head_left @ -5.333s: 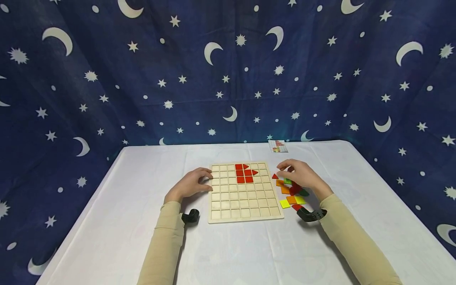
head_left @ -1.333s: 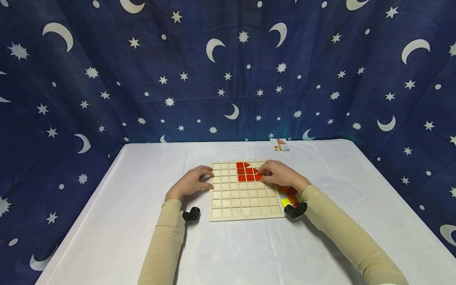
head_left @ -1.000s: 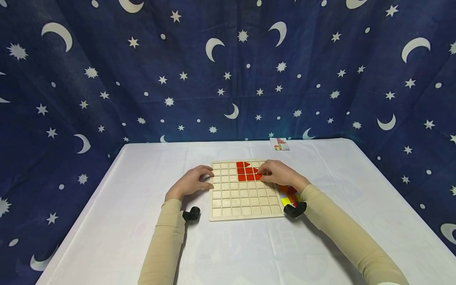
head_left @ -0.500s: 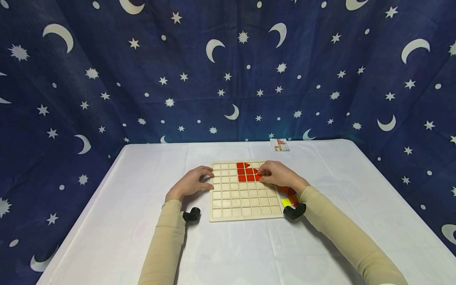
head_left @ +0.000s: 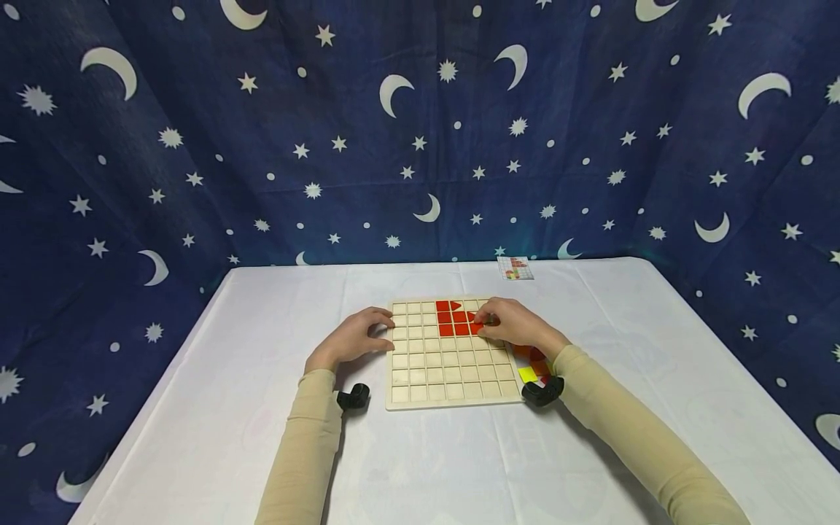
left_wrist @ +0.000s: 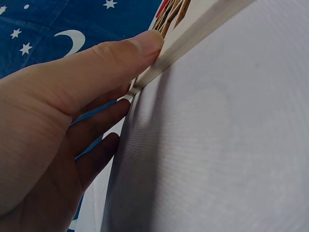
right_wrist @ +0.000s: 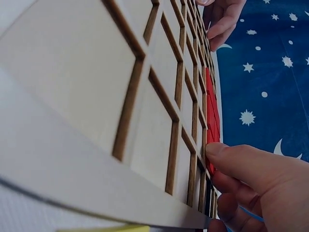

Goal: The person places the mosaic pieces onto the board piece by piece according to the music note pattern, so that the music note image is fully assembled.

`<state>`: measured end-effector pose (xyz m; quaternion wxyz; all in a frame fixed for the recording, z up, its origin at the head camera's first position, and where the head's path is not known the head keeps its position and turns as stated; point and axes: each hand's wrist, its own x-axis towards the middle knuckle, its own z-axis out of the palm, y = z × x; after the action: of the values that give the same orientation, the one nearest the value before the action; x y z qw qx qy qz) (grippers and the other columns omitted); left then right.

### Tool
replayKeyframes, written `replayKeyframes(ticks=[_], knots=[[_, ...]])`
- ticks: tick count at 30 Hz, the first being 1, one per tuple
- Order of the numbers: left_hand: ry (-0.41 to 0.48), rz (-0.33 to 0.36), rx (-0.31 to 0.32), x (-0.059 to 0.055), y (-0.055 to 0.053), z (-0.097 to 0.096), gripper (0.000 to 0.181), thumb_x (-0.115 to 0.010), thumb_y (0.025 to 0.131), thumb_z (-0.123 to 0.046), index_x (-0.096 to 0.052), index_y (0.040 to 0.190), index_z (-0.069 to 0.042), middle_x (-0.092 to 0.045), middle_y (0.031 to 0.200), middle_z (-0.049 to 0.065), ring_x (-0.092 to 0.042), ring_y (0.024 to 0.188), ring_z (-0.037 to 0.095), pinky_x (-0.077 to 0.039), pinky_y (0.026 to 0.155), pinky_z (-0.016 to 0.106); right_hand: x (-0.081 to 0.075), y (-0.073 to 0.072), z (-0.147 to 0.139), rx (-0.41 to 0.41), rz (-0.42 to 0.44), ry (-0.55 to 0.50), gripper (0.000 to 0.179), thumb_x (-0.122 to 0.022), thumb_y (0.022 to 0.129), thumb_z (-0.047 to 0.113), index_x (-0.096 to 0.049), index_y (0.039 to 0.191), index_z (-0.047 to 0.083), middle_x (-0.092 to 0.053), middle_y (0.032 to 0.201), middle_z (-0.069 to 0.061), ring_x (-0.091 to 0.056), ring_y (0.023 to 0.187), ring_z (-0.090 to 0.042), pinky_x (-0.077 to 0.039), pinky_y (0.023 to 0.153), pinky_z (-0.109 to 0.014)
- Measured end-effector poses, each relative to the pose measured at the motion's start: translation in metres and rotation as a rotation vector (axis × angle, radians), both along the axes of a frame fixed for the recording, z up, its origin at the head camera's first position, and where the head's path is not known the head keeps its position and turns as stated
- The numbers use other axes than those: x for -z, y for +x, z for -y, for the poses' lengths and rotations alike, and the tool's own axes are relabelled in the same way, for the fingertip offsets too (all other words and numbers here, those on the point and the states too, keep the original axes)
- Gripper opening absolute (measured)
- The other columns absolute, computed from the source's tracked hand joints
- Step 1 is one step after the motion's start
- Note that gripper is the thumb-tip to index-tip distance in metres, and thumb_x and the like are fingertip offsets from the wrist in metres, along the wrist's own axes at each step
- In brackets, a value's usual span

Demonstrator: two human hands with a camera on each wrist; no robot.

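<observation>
A wooden grid board (head_left: 453,370) lies flat on the white table. Red square tiles (head_left: 445,318) and red triangles (head_left: 456,306) fill several cells of its top rows. My right hand (head_left: 518,322) reaches over the board's right side, thumb and forefinger pinching a red tile (head_left: 476,329) at the right end of the third row. The fingers partly cover it, so its full shape is hidden. In the right wrist view, the thumb (right_wrist: 217,149) meets the red row. At the board's left edge, my left hand (head_left: 354,337) rests with thumb and fingers extended, the thumb (left_wrist: 148,43) touching the rim.
Beside the board's right edge lie loose tiles, among them a yellow square (head_left: 527,375) and an orange tile (head_left: 541,367), partly under the right wrist. A small pattern card (head_left: 515,268) lies at the table's back edge. A dark blue star-and-moon cloth (head_left: 341,204) hangs behind.
Several seconds ago the right hand was over the loose tiles; it has since moved left onto the board, with a red tile in the third row. Over the last second both hands stay still.
</observation>
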<state>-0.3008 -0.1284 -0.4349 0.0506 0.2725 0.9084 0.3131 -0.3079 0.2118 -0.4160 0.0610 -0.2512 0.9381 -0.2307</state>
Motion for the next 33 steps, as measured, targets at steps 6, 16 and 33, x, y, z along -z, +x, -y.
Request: replayKeyframes(ticks=[6,16,33], knots=[[-0.002,0.006,0.002,0.000,0.000,-0.001,0.044,-0.080,0.083,-0.024,-0.066,0.120,-0.004,-0.053,0.138,0.013,-0.044,0.134,0.031,-0.033,0.114,0.043,-0.004,0.004,-0.006,0.032,0.017,-0.026,0.026,-0.072,0.089,0.018,-0.070,0.112,0.007,-0.065,0.106,-0.004,-0.056,0.092,-0.020,-0.052,0.088,-0.041],[-0.004,0.003,0.000,0.001,0.000,0.000,0.044,-0.079,0.083,-0.025,-0.066,0.120,-0.005,-0.053,0.139,0.012,-0.043,0.134,0.031,-0.033,0.114,0.043,-0.015,0.010,-0.045,0.149,0.016,-0.065,0.029,-0.071,0.091,0.022,-0.069,0.115,0.006,-0.064,0.107,-0.007,-0.055,0.090,-0.022,-0.052,0.075,-0.032],[0.001,-0.001,0.013,-0.003,0.002,0.000,0.043,-0.078,0.084,-0.023,-0.066,0.119,-0.003,-0.053,0.139,0.014,-0.043,0.134,0.033,-0.032,0.115,0.045,-0.015,0.028,-0.104,0.184,0.128,0.021,0.031,-0.070,0.090,0.022,-0.068,0.114,0.002,-0.066,0.102,-0.006,-0.055,0.085,-0.021,-0.050,0.075,-0.032]])
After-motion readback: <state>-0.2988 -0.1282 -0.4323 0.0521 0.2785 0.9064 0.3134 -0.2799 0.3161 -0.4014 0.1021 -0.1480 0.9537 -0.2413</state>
